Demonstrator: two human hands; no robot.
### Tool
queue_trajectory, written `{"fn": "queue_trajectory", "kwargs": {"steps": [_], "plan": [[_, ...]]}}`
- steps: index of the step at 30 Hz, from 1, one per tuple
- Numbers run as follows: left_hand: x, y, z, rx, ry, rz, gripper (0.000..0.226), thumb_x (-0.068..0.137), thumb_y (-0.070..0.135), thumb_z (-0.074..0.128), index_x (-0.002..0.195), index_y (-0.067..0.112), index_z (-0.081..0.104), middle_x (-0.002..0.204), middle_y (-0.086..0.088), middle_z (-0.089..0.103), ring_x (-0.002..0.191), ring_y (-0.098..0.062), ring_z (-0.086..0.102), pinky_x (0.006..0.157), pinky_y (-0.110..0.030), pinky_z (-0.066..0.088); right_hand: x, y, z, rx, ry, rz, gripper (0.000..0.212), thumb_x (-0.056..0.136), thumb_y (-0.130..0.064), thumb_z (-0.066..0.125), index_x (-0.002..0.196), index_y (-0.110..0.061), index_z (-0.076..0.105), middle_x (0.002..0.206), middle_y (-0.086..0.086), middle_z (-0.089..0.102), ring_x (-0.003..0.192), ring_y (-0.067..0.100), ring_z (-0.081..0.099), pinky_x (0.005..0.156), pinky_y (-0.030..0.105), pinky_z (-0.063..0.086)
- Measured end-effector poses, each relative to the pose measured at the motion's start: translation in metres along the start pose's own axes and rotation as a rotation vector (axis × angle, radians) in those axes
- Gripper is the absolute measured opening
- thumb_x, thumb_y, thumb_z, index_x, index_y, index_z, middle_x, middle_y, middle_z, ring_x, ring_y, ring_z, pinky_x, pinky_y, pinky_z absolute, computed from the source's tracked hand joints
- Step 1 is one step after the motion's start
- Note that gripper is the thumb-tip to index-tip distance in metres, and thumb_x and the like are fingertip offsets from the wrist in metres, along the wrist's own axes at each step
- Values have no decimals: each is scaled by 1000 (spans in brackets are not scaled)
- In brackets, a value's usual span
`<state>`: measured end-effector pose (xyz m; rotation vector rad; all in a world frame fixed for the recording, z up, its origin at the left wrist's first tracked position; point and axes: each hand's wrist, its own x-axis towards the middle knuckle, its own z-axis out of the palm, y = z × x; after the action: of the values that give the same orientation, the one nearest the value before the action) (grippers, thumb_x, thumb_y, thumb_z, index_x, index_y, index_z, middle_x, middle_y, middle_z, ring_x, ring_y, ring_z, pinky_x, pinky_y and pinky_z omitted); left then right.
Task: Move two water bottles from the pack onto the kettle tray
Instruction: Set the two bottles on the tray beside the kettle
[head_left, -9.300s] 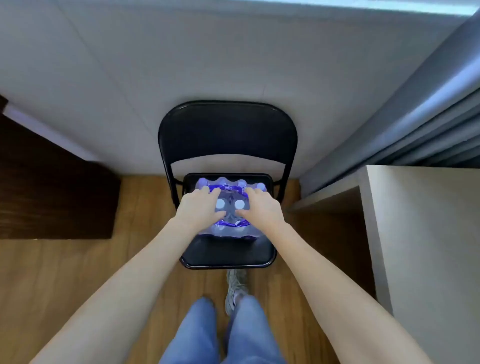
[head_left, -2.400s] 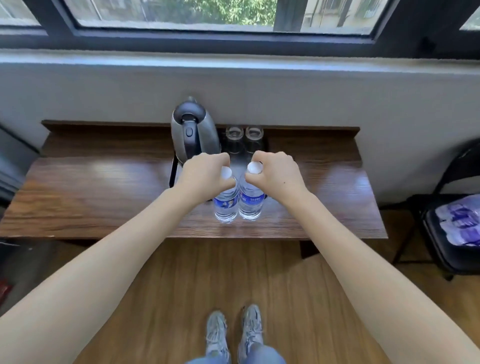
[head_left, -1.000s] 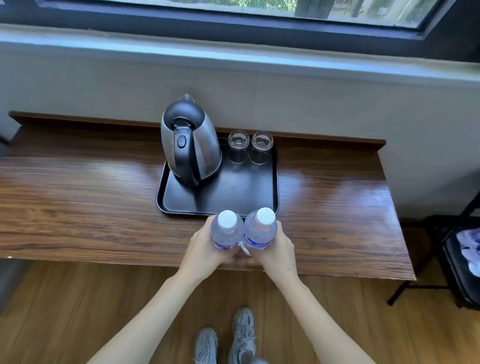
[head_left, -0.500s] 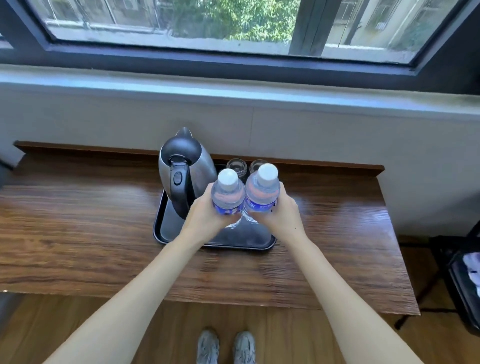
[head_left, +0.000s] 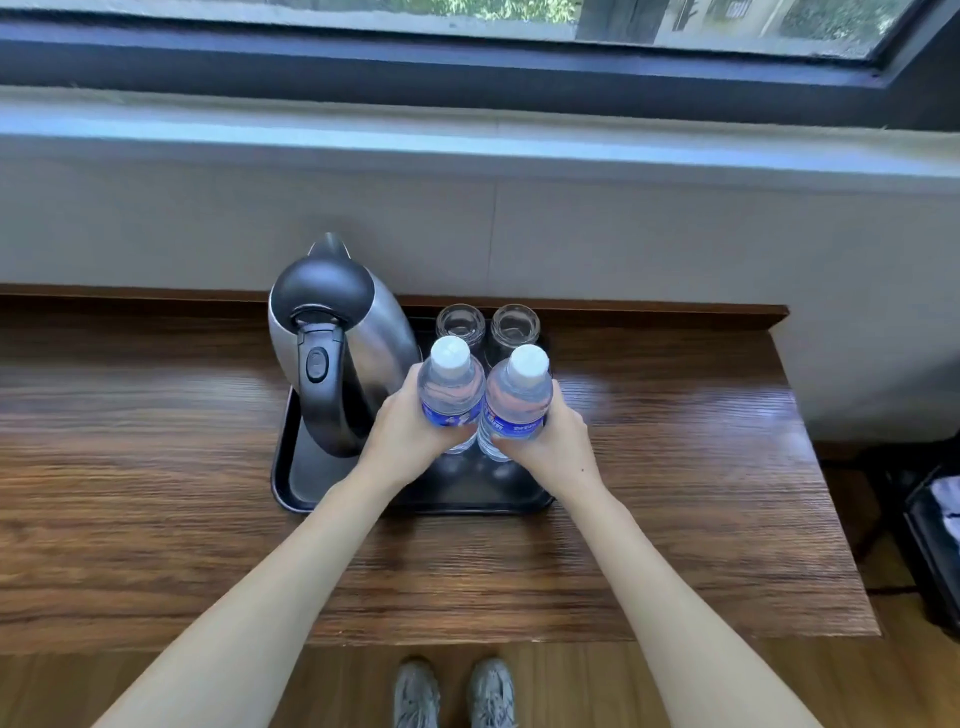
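Note:
My left hand (head_left: 410, 434) grips a clear water bottle (head_left: 450, 387) with a white cap and blue label. Its twin (head_left: 517, 397) is gripped by my right hand (head_left: 550, 441). The two bottles stand upright side by side, touching, over the right half of the black kettle tray (head_left: 306, 491). Whether their bases rest on the tray I cannot tell; my hands hide them. A steel kettle (head_left: 337, 338) with a black handle fills the tray's left side. The bottle pack (head_left: 948, 501) lies on a chair at the far right edge.
Two upturned glasses (head_left: 488, 325) stand at the tray's back right, just behind the bottles. The tray sits on a wooden table (head_left: 130, 467) against a wall under a window. My shoes (head_left: 454, 693) show on the wooden floor below.
Both hands have lowered the two bottles toward the tray since half a second ago, still side by side. A second ago they were at the table's near edge, in front of the tray.

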<state>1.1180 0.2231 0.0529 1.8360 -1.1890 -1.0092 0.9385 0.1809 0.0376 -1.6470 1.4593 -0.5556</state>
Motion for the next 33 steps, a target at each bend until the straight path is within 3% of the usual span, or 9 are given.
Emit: {"fn": "queue_trajectory", "kwargs": {"steps": [4, 7, 9, 12, 16, 21, 25, 27, 33], "plan": [[-1, 0, 0, 6, -8, 19, 62, 56, 48, 78, 111, 42, 49, 108, 12, 68, 99, -13, 64, 85, -42, 54, -1, 1, 5, 1, 34, -6, 59, 61, -52, 73, 109, -47, 39, 94, -20, 59, 93, 13, 63, 74, 33, 54], [-5, -2, 0, -54, 11, 61, 65, 56, 39, 84, 105, 60, 45, 106, 28, 63, 99, 4, 61, 81, -37, 53, -6, -3, 12, 30, 117, -23, 76, 55, -58, 79, 118, -45, 39, 109, -23, 54, 97, 2, 57, 71, 20, 46], [-9, -6, 2, -88, 26, 77, 72, 57, 36, 86, 107, 64, 43, 113, 34, 58, 104, 9, 58, 84, -34, 52, -9, -3, 17, 7, 183, -26, 86, 52, -61, 79, 126, -40, 38, 119, -16, 52, 105, 6, 55, 75, 25, 45], [-13, -11, 12, -71, 55, 88, 61, 61, 36, 82, 104, 62, 47, 109, 33, 61, 99, 10, 60, 80, -39, 56, -11, 0, 27, -20, 248, -9, 89, 54, -59, 77, 129, -35, 35, 121, -10, 51, 110, 12, 55, 79, 29, 44], [-10, -20, 26, -48, 100, 38, 45, 62, 46, 74, 104, 39, 58, 106, 10, 69, 100, -10, 64, 83, -49, 54, -11, 0, 41, -30, 345, 18, 84, 61, -45, 81, 129, -28, 36, 120, -4, 54, 111, 18, 56, 80, 29, 45], [-7, -26, 24, -6, 87, 17, 51, 63, 35, 80, 108, 20, 61, 108, 2, 69, 101, -17, 64, 86, -48, 53, -12, 13, 29, 170, 177, -13, 79, 70, -42, 76, 135, -33, 34, 130, -7, 56, 116, 12, 56, 93, 38, 51], [-7, -20, 27, 79, 115, -14, 64, 54, 56, 69, 109, 29, 55, 114, 1, 65, 105, -22, 62, 85, -45, 52, -10, 11, 26, 182, 127, 2, 98, 64, -50, 76, 144, -28, 24, 141, -3, 49, 127, 15, 49, 100, 46, 47], [-9, -21, 30, 61, 126, -12, 60, 54, 53, 71, 107, 36, 51, 115, 3, 63, 105, -22, 61, 84, -42, 51, -9, 8, 30, 141, 162, 29, 108, 59, -50, 80, 146, -26, 21, 145, 0, 43, 131, 18, 44, 103, 45, 44], [-12, -35, 25, -35, 82, -1, 50, 59, 35, 74, 103, 45, 51, 109, 12, 66, 105, -17, 63, 90, -47, 51, -10, 16, 25, 170, 122, 22, 96, 68, -38, 77, 146, -30, 23, 137, -6, 54, 123, 15, 51, 100, 40, 46]]}}
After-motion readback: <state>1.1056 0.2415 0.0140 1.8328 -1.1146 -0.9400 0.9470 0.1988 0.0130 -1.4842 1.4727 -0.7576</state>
